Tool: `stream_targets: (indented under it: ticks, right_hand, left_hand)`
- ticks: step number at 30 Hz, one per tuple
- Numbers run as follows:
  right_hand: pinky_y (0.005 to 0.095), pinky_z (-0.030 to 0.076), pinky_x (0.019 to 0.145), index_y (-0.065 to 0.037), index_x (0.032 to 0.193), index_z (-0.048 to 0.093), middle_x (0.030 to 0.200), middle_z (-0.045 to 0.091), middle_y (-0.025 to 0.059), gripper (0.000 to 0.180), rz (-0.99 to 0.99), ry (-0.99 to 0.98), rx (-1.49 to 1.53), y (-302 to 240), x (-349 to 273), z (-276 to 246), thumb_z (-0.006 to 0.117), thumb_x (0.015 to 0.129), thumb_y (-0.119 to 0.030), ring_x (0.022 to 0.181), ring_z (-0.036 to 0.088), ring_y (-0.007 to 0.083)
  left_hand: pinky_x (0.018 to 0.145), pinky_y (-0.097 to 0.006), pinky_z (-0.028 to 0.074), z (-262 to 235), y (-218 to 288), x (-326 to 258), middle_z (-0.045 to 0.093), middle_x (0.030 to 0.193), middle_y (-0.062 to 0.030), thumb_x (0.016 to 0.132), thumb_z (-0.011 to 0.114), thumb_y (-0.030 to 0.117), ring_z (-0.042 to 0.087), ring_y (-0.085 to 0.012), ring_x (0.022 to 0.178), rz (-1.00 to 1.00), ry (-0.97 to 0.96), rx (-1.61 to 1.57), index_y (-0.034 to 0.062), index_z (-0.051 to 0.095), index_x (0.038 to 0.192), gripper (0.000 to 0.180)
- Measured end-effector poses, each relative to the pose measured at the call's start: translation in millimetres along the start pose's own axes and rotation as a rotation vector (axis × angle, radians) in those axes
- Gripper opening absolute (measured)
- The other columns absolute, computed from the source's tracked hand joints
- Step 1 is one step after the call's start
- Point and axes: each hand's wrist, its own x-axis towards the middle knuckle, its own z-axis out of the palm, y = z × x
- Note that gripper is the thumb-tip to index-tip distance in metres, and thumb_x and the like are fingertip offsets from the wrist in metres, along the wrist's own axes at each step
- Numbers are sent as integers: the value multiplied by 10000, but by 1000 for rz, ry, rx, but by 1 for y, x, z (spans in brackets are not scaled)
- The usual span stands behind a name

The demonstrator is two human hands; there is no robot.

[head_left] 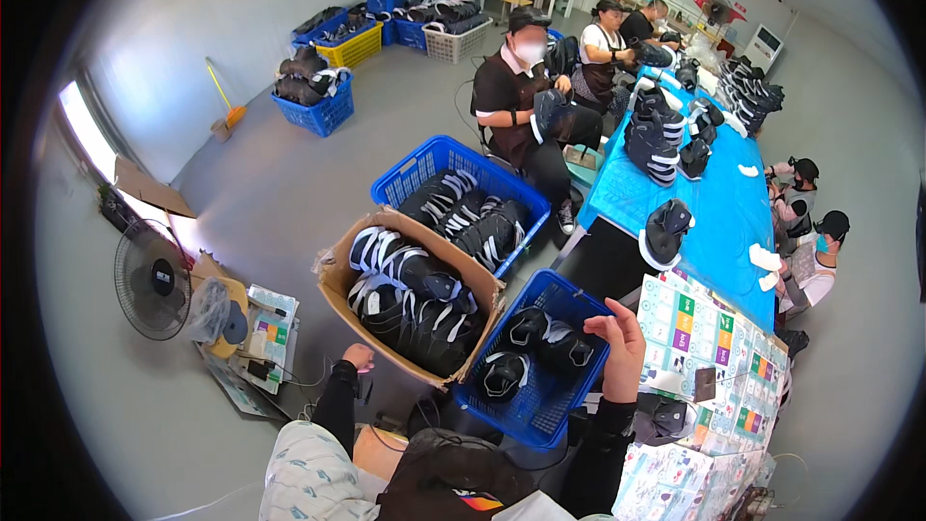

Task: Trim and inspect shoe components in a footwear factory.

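My right hand (pixel 622 347) grips the right rim of a blue plastic basket (pixel 536 412) that holds black shoes with white soles (pixel 529 342). Over the floor at the lower left, my left hand (pixel 358 357) is curled into a loose fist and holds nothing that I can see. It sits just below a cardboard box (pixel 343 278) packed with several black and white shoes (pixel 415 294). Both forearms wear black sleeves.
A second blue basket of shoes (pixel 415 166) stands behind the box. A blue table (pixel 725 222) on the right carries shoes, with several seated people along it. A patterned sheet (pixel 714 347) covers the table's near end. A floor fan (pixel 151 282) stands at left.
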Motion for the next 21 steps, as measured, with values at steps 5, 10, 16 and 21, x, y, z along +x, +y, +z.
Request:
stream_targets:
  ticks: [5, 10, 16, 21]
  right_hand:
    - [316, 566, 880, 36, 1429, 526, 989, 743, 137, 382, 92, -306, 89, 15, -33, 10, 559, 1055, -33, 908, 715, 190]
    - [308, 584, 822, 43, 1438, 530, 1228, 688, 151, 459, 184, -486, 44, 48, -60, 50, 649, 1004, -51, 896, 720, 184]
    - [364, 576, 884, 79, 1499, 445, 1566, 430, 250, 693, -181, -1021, -442, 58, -100, 123, 754, 935, -180, 928, 723, 261]
    - [345, 566, 861, 60, 1616, 236, 1655, 298, 255, 912, -329, -601, -556, 141, -43, 155, 735, 858, -26, 1087, 636, 247]
  left_hand:
    - [654, -327, 594, 21, 0, -71, 721, 975, -42, 990, 669, 317, 733, -168, 771, 132, -152, -136, 88, 657, 1175, 295]
    - [676, -323, 597, 44, 8, -77, 748, 1030, -42, 1013, 637, 329, 745, -171, 803, 128, -227, 109, 103, 663, 1200, 294]
    - [671, -321, 591, 25, -4, -54, 752, 991, -17, 1017, 619, 336, 747, -165, 798, 21, -234, -15, 128, 665, 1196, 278]
    - [578, -317, 561, 25, 37, 9, 692, 799, -20, 970, 620, 268, 694, -143, 671, 101, -242, -114, 94, 678, 932, 187]
